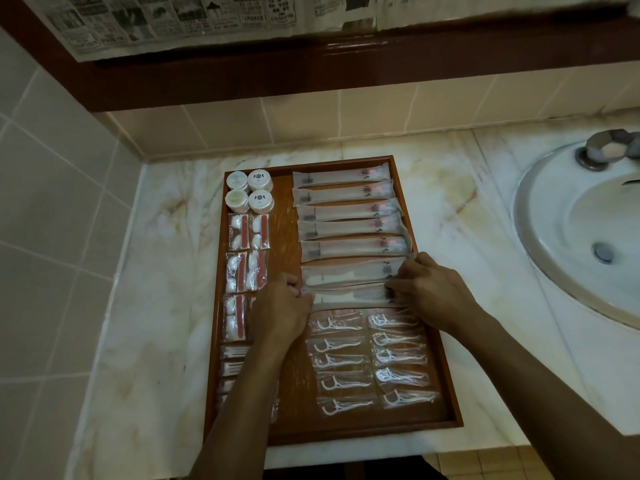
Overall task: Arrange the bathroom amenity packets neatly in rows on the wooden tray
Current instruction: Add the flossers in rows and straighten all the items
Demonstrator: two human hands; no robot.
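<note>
A wooden tray [289, 233] lies on the marble counter, filled with amenity packets. Several long toothbrush packets [346, 211] lie in a column at its upper right. Below them lie comb packets [349, 295]; my left hand [282, 306] pinches the left end of the lowest one and my right hand [431, 287] pinches its right end. Floss-pick packets [372, 362] fill two columns at the lower right. Round soap boxes [250, 191] sit at the top left, with cotton-swab packets [246, 252] in pairs below them. My left forearm hides some small packets at the lower left.
A white sink [585, 230] with a metal tap [609, 148] is set in the counter to the right. Tiled walls close the left and back. A dark wooden ledge with newspaper above it runs along the back. Bare marble [166, 271] lies left of the tray.
</note>
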